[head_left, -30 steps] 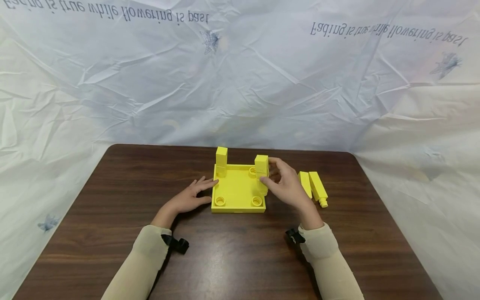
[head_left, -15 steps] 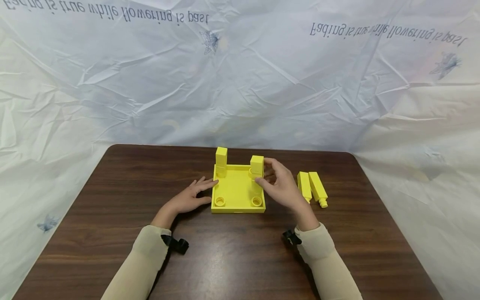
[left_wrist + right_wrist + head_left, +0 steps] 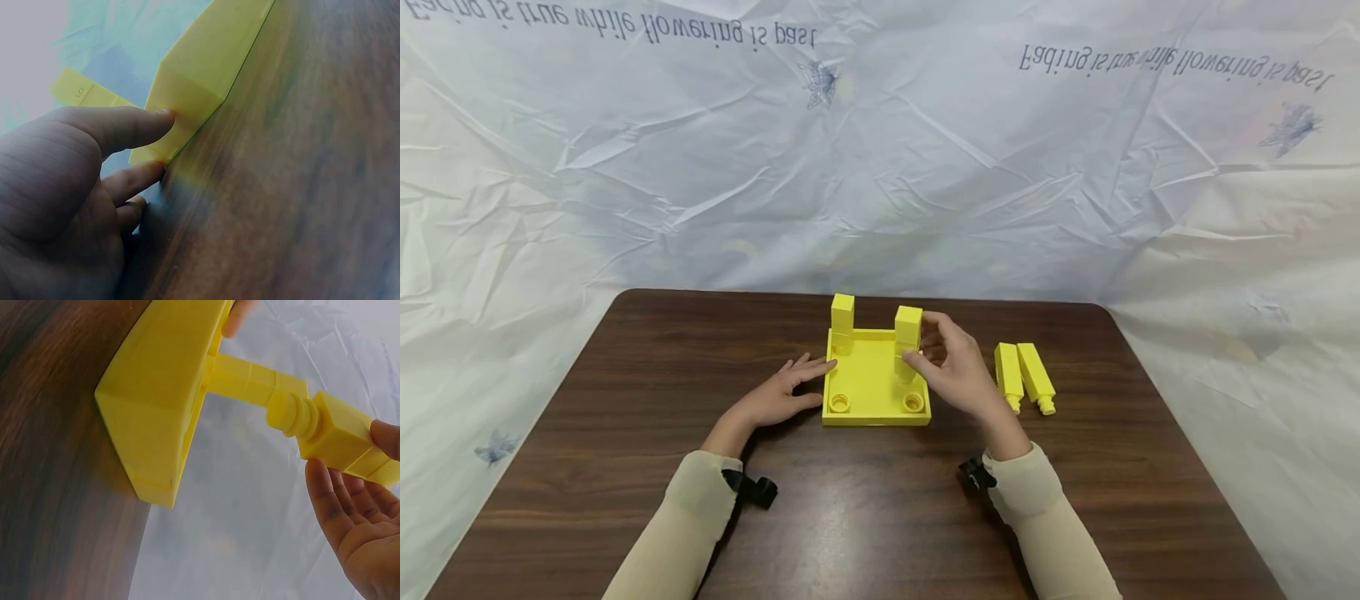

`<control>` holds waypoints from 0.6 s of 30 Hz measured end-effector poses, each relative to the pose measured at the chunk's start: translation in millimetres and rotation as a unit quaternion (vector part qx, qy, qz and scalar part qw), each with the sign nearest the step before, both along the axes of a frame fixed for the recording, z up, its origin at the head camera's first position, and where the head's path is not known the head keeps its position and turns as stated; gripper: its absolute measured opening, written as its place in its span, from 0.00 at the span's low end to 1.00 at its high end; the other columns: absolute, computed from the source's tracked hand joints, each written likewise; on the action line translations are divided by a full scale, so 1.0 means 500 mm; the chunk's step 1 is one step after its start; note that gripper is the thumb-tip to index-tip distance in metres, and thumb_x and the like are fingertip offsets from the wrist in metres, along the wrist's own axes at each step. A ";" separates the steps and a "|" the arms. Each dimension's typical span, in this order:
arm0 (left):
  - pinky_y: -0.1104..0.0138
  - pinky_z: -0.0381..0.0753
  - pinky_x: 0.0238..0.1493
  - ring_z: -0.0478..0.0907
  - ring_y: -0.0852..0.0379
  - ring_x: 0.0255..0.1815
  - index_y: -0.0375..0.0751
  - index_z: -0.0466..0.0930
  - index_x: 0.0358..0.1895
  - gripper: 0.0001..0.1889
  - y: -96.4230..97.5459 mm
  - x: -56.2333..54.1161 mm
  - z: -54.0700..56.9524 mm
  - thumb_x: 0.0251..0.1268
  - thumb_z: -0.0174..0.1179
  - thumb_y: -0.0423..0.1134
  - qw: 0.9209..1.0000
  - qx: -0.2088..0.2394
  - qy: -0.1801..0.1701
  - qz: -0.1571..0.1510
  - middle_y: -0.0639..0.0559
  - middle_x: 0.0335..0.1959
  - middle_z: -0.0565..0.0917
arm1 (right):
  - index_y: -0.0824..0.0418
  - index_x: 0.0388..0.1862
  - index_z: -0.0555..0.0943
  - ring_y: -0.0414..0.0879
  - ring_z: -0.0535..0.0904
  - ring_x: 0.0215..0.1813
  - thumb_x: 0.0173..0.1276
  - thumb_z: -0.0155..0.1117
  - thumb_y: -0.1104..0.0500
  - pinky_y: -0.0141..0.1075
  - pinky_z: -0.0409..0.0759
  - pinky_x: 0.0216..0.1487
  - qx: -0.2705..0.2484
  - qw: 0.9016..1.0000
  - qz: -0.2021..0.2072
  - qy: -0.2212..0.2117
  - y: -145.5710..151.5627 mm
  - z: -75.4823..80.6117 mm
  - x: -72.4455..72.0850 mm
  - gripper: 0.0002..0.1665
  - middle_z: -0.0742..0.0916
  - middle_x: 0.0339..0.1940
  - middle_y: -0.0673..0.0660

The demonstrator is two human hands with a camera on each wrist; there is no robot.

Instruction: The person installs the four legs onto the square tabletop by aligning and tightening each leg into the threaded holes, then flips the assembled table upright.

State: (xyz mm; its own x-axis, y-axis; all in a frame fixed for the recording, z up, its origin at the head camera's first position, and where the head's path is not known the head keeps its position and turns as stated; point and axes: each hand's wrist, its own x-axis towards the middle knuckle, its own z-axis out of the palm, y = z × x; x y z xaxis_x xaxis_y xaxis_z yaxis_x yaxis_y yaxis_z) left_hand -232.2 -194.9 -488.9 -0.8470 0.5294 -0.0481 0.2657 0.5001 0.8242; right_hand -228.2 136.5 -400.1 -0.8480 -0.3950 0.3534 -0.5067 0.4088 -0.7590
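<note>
A square yellow plastic tabletop (image 3: 872, 375) with a raised rim lies upside down on the table. One yellow leg (image 3: 842, 317) stands upright at its far left corner. My left hand (image 3: 775, 398) rests along the left rim with fingers extended; in the left wrist view, its thumb touches the tabletop's side. My right hand (image 3: 961, 373) pinches a second leg (image 3: 907, 327) between thumb and fingers, above the right part of the tabletop. In the right wrist view, this leg's threaded end (image 3: 294, 415) points toward the tabletop, clear of it. Round sockets (image 3: 913, 403) show at both near corners; the held leg hides the far right one.
Two more yellow legs (image 3: 1036, 377) with threaded ends lie side by side on the dark wood table (image 3: 865, 517), right of my right hand. A pale printed cloth (image 3: 880, 183) hangs behind the table and at both sides.
My right hand has moved left with the held leg, from the tabletop's right edge inward over its right part. My left hand has stayed in place.
</note>
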 end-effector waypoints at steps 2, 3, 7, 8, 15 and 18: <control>0.33 0.37 0.80 0.33 0.36 0.87 0.52 0.61 0.85 0.34 0.001 -0.001 -0.001 0.80 0.62 0.40 1.000 -0.002 -0.001 0.000 0.40 0.86 0.55 | 0.64 0.74 0.70 0.53 0.84 0.50 0.75 0.71 0.62 0.49 0.86 0.48 -0.002 1.000 0.000 0.002 -0.005 0.000 0.001 0.33 0.83 0.55 0.61; 0.33 0.37 0.80 0.33 0.37 0.87 0.52 0.61 0.85 0.34 0.002 -0.001 -0.001 0.80 0.61 0.41 1.000 -0.003 -0.001 0.000 0.41 0.86 0.55 | 0.64 0.74 0.70 0.53 0.84 0.50 0.75 0.71 0.62 0.50 0.86 0.48 -0.004 1.000 0.001 0.003 -0.008 0.000 0.001 0.33 0.83 0.55 0.61; 0.33 0.37 0.81 0.34 0.36 0.87 0.51 0.61 0.85 0.34 0.003 -0.001 0.000 0.81 0.61 0.41 1.000 -0.004 0.000 -0.001 0.40 0.86 0.56 | 0.64 0.74 0.70 0.54 0.85 0.51 0.75 0.71 0.62 0.52 0.86 0.47 -0.008 1.000 0.008 -0.001 -0.019 0.001 0.001 0.33 0.83 0.54 0.61; 0.34 0.37 0.81 0.34 0.36 0.87 0.51 0.61 0.84 0.34 0.002 -0.002 0.000 0.81 0.61 0.41 1.000 -0.004 0.001 -0.001 0.40 0.85 0.56 | 0.65 0.74 0.70 0.54 0.85 0.51 0.75 0.71 0.62 0.52 0.86 0.47 -0.009 1.000 0.010 -0.001 -0.021 0.001 0.001 0.33 0.83 0.55 0.61; 0.35 0.35 0.81 0.34 0.37 0.88 0.51 0.61 0.85 0.34 0.002 -0.003 -0.002 0.80 0.61 0.41 1.000 -0.007 0.002 0.001 0.40 0.86 0.56 | 0.66 0.75 0.69 0.54 0.85 0.52 0.75 0.71 0.63 0.48 0.87 0.51 -0.020 0.999 0.027 -0.001 -0.036 -0.001 0.000 0.34 0.83 0.54 0.62; 0.34 0.36 0.81 0.34 0.37 0.88 0.52 0.62 0.84 0.34 0.003 -0.004 -0.002 0.80 0.61 0.41 1.000 -0.008 0.001 0.003 0.40 0.86 0.56 | 0.65 0.75 0.69 0.53 0.85 0.52 0.75 0.71 0.62 0.46 0.87 0.52 -0.020 0.999 0.030 0.000 -0.041 -0.001 0.000 0.33 0.83 0.55 0.61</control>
State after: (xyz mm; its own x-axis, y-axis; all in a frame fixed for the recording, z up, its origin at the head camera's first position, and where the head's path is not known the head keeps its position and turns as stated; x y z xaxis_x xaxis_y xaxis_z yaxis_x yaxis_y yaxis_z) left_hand -234.1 -193.5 -489.7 -0.8506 0.5229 -0.0554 0.2638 0.5156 0.8152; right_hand -228.3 116.0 -400.6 -0.8235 -0.4298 0.3703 -0.5294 0.3474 -0.7739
